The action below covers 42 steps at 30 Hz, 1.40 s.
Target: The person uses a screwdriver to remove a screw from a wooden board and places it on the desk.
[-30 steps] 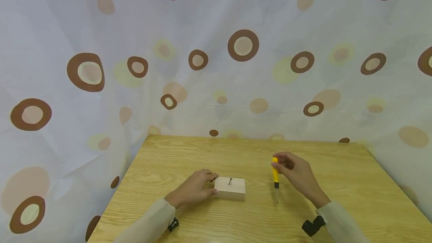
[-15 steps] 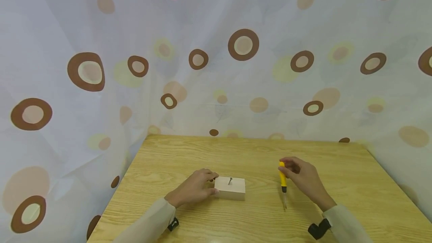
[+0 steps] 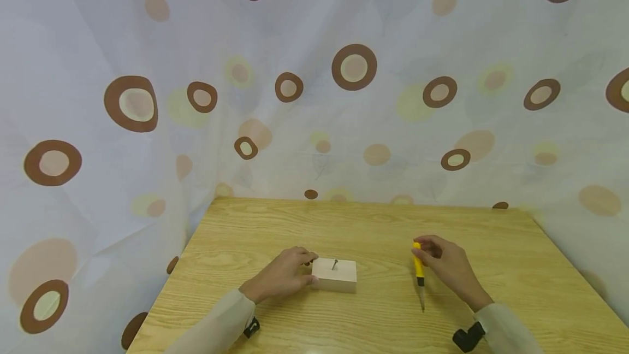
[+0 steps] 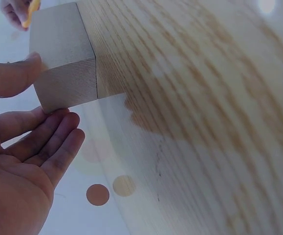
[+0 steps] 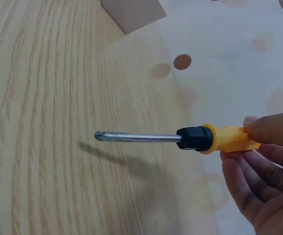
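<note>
A pale wooden block lies on the table, and a screw stands slightly tilted out of its top. My left hand grips the block's left end, thumb on the near side and fingers at the far side; the left wrist view shows the thumb and forefinger against the block. To the right of it, my right hand pinches the yellow handle of a screwdriver with its tip pointing down. In the right wrist view the screwdriver has a black collar and a metal shaft with a cross-shaped tip.
The wood-grain table extends around both hands. A white sheet with brown, beige and yellow circles hangs behind the table and along both sides. Dark wrist cameras are strapped on both sleeves.
My right hand has moved right and a little nearer with the screwdriver, whose tilt has changed slightly. My left hand and the block have stayed in place.
</note>
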### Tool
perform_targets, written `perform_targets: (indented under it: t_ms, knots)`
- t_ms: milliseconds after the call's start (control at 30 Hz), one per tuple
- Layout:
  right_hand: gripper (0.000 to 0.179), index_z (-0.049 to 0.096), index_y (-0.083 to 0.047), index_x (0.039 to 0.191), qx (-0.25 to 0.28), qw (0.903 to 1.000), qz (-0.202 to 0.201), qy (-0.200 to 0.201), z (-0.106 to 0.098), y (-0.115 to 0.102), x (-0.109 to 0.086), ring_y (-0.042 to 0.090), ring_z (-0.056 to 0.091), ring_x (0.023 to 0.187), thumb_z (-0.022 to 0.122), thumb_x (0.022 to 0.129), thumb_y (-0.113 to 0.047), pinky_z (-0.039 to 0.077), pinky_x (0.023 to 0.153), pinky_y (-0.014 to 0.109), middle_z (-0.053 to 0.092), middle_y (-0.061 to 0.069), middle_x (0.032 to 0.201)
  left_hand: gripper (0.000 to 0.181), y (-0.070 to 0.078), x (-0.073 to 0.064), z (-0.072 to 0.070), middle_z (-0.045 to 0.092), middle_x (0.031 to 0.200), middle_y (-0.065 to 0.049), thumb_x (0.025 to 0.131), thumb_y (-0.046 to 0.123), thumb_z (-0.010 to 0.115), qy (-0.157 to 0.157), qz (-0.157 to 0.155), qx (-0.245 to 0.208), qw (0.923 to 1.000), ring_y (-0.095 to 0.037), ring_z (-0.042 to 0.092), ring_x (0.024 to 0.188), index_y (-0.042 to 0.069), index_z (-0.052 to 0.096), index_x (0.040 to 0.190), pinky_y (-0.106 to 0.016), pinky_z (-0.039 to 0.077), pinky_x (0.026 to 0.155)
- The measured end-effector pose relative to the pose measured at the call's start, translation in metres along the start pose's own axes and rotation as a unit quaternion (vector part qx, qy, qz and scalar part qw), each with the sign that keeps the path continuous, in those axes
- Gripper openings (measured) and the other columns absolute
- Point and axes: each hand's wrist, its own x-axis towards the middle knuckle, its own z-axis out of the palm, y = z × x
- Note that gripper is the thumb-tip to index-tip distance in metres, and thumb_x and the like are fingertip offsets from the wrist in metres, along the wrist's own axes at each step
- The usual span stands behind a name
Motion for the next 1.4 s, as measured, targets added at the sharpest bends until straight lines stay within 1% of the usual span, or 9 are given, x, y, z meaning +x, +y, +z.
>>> perform_targets:
  t_ms: [267,500,600,700,867,1000,1100,1200,1400]
  knots:
    - [0.046,0.067,-0.002,0.13,-0.008,0.9999,0.005,-0.01,-0.001,0.004,-0.001,0.013,0.069,0.08,0.071,0.099,-0.036,0.056,0.069,0.026,0.072,0.004,0.104,0.056,0.002,0.001,-0.003,0.064,0.134,-0.008,0.098,0.035,0.073,-0.009,-0.007,-0.005,0.9999,-0.02,0.063,0.115,0.003,0.06,0.142,-0.036,0.054,0.095]
    - [0.041,0.067,-0.002,0.128,-0.021,0.9997,0.003,-0.01,0.002,0.019,0.0,0.012,0.069,0.078,0.07,0.1,-0.031,0.056,0.069,0.027,0.072,0.005,0.103,0.057,0.0,0.001,-0.006,0.062,0.137,-0.007,0.099,0.039,0.071,-0.024,-0.005,-0.007,0.9997,-0.021,0.06,0.123,0.004,0.06,0.143,-0.039,0.052,0.101]
    - [0.04,0.068,-0.002,0.128,-0.017,0.9998,0.003,-0.012,0.003,0.021,-0.001,0.012,0.069,0.077,0.07,0.1,-0.031,0.056,0.068,0.027,0.072,0.005,0.103,0.06,-0.001,0.001,-0.008,0.06,0.14,-0.007,0.099,0.041,0.07,-0.026,0.008,-0.008,0.9996,-0.024,0.056,0.128,0.004,0.059,0.144,-0.042,0.05,0.104]
    - [0.04,0.068,-0.001,0.128,-0.015,0.9998,0.004,-0.016,0.003,0.022,-0.002,0.012,0.069,0.078,0.07,0.1,-0.031,0.056,0.068,0.027,0.072,0.006,0.103,0.062,-0.001,0.002,-0.011,0.057,0.143,-0.007,0.099,0.044,0.068,-0.017,0.016,-0.022,0.9995,-0.025,0.055,0.129,0.004,0.058,0.145,-0.044,0.05,0.105]
    - [0.041,0.068,-0.001,0.128,-0.009,0.9997,0.012,-0.02,0.003,0.022,-0.003,0.014,0.07,0.084,0.071,0.1,-0.031,0.057,0.069,0.026,0.072,0.007,0.106,0.051,0.003,0.009,-0.013,0.061,0.138,-0.005,0.103,0.04,0.065,0.031,0.045,-0.04,0.9977,-0.018,0.061,0.118,0.007,0.061,0.141,-0.038,0.054,0.097]
    - [0.04,0.069,-0.002,0.127,-0.018,0.9996,0.015,-0.017,0.002,0.021,-0.004,0.016,0.07,0.087,0.071,0.1,-0.031,0.056,0.071,0.026,0.072,0.006,0.106,0.037,0.007,0.018,-0.013,0.069,0.125,-0.007,0.104,0.03,0.065,0.064,0.096,-0.043,0.9924,-0.014,0.064,0.107,0.009,0.066,0.135,-0.036,0.056,0.09]
    - [0.038,0.07,-0.003,0.126,-0.031,0.9993,0.014,-0.016,0.002,0.021,-0.005,0.017,0.069,0.089,0.071,0.099,-0.031,0.055,0.073,0.028,0.072,0.005,0.105,0.031,0.01,0.023,-0.012,0.072,0.118,-0.008,0.103,0.024,0.067,0.067,0.121,-0.056,0.9888,-0.011,0.066,0.1,0.009,0.069,0.13,-0.034,0.057,0.087]
    - [0.037,0.07,-0.004,0.125,-0.042,0.9989,0.015,-0.015,0.003,0.022,-0.007,0.018,0.069,0.091,0.071,0.099,-0.031,0.055,0.076,0.031,0.072,0.004,0.105,0.029,0.014,0.028,-0.011,0.073,0.116,-0.007,0.102,0.021,0.068,0.058,0.134,-0.062,0.9873,-0.006,0.066,0.097,0.009,0.07,0.128,-0.027,0.056,0.086]
    - [0.036,0.07,-0.004,0.125,-0.042,0.9988,0.016,-0.019,0.005,0.022,-0.01,0.019,0.069,0.092,0.071,0.1,-0.03,0.057,0.08,0.037,0.073,0.005,0.105,0.026,0.019,0.034,-0.008,0.075,0.112,-0.002,0.098,0.013,0.072,0.036,0.136,-0.07,0.9876,-0.002,0.066,0.096,0.005,0.073,0.123,-0.02,0.055,0.085]
